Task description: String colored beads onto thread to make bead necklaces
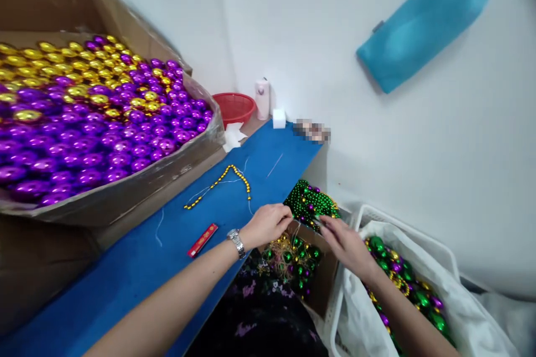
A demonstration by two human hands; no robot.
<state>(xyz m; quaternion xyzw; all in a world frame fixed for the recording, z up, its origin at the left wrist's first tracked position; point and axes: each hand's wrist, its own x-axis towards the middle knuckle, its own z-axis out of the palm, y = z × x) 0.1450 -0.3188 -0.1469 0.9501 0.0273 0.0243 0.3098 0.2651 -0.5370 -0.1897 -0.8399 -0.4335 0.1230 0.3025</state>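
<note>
My left hand, a watch on its wrist, is closed in a pinch at the edge of the blue table. A white string runs from a strand of gold beads toward this hand, and thin thread ends hang just right of its fingertips. My right hand is closed too, a little apart from the left. A small dark or greyish thing shows at its fingertips, too small to make out. Beneath both hands are a cardboard box with mixed beads and a heap of green beads.
A big carton of purple and gold beads stands at left. On the blue table lie a red packet and loose threads. Behind are a red basket and a white block. A white crate of beads stands at right.
</note>
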